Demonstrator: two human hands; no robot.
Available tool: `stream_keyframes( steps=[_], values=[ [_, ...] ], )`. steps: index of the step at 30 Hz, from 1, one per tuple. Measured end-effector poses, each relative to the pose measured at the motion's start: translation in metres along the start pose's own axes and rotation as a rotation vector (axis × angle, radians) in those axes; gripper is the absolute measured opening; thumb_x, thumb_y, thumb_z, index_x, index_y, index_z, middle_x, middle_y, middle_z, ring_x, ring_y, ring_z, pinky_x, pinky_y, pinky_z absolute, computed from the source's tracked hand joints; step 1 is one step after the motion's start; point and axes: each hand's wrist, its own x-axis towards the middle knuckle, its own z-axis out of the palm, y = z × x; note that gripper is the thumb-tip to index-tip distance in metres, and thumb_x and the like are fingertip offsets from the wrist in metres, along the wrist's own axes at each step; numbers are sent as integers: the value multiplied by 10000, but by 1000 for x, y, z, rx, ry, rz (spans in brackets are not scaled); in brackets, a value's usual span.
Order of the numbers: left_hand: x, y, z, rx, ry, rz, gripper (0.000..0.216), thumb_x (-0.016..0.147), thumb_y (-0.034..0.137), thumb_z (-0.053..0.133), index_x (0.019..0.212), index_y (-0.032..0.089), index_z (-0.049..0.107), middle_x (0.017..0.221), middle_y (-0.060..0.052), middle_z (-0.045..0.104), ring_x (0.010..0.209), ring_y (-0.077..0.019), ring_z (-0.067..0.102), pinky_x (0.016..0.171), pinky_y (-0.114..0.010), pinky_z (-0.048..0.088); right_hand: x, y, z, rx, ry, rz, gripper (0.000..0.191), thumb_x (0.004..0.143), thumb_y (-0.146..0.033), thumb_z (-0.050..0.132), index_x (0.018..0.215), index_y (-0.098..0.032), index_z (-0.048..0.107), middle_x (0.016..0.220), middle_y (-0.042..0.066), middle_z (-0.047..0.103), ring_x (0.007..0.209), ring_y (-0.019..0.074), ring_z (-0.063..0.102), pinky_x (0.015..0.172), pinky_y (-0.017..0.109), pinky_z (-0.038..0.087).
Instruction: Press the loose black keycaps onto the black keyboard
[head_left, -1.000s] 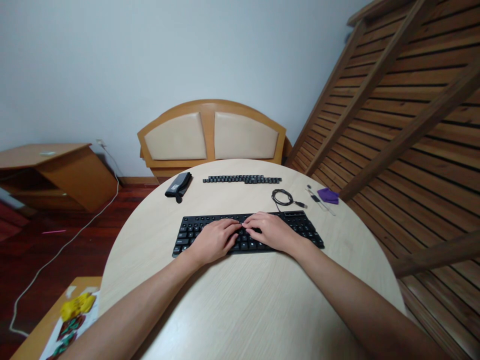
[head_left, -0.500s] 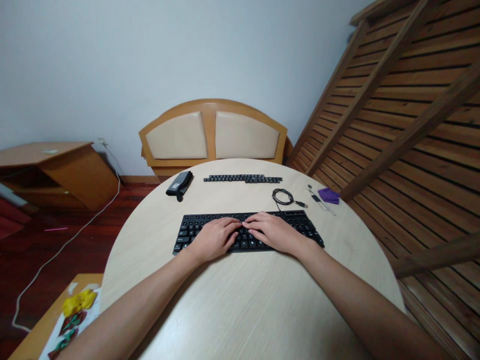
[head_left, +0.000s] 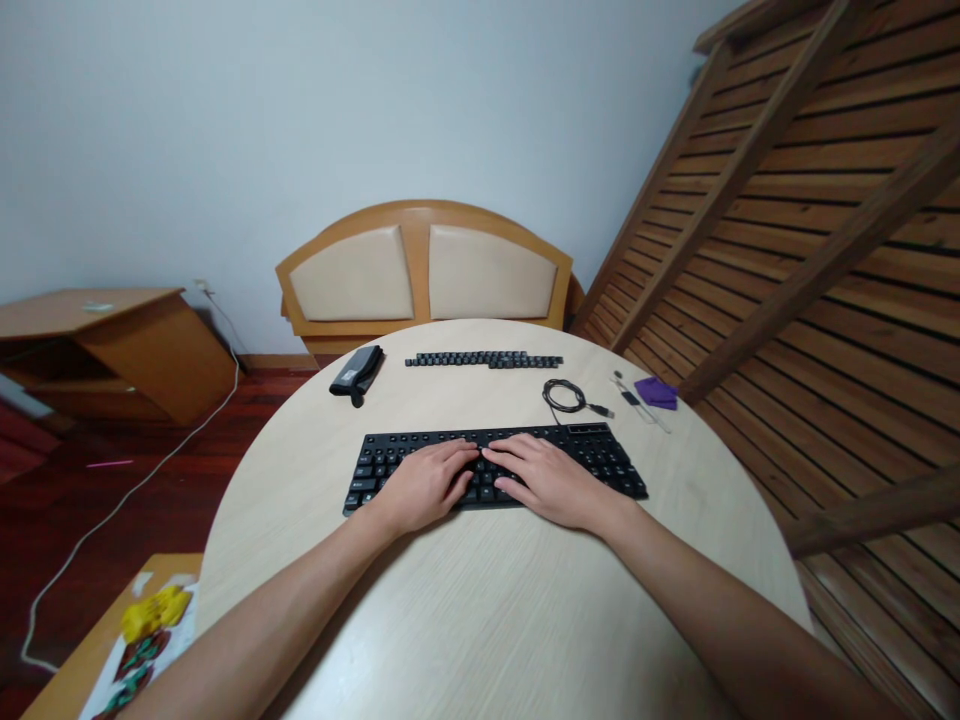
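A black keyboard [head_left: 607, 462] lies across the middle of the round pale wooden table [head_left: 480, 600]. My left hand [head_left: 424, 486] rests palm down on its left-centre keys, fingers stretched toward the middle. My right hand [head_left: 546, 478] lies flat on the keys just right of centre, fingers pointing left. The fingertips of both hands nearly meet over the same few keys. Neither hand holds anything.
Behind the keyboard lie a row of loose black keycaps [head_left: 484, 359], a grey pouch [head_left: 358, 371], the coiled cable with a USB plug [head_left: 571, 397], a small tool [head_left: 639, 402] and a purple cloth [head_left: 656, 391]. A padded headboard [head_left: 424, 270] leans on the wall; a slatted bed frame [head_left: 810, 230] stands right.
Both hands have slid slightly toward me along the keys, with the fingertips shifting a little. The keyboard and the other things on the table have stayed put.
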Motion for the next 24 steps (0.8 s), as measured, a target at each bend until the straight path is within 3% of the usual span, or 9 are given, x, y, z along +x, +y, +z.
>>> stream_keyframes(
  steps=[4, 8, 24],
  values=[
    [-4, 2, 1, 32, 26, 8, 353, 990, 249, 471, 1311, 154, 584, 1383, -118, 599, 1286, -234, 560, 1114, -423, 448, -5, -5, 3, 4, -2, 11, 576, 949, -440, 569, 1475, -239, 442, 1422, 116, 547, 1289, 291, 483, 1071, 508, 410],
    [-3, 6, -3, 61, 12, -7, 368, 994, 259, 465, 1325, 141, 573, 1379, -123, 590, 1252, -257, 566, 1078, -437, 479, -6, -5, 7, -10, -4, 19, 688, 877, -484, 657, 1469, -209, 441, 1442, 129, 526, 1301, 316, 469, 1094, 515, 387],
    [-5, 6, -3, 49, 1, 1, 380, 1000, 282, 458, 1344, 148, 551, 1349, -121, 607, 1226, -264, 575, 1069, -447, 482, -9, -2, 5, 7, -11, 2, 697, 872, -467, 683, 1486, -254, 430, 1461, 109, 521, 1318, 305, 477, 1098, 512, 409]
  ],
)
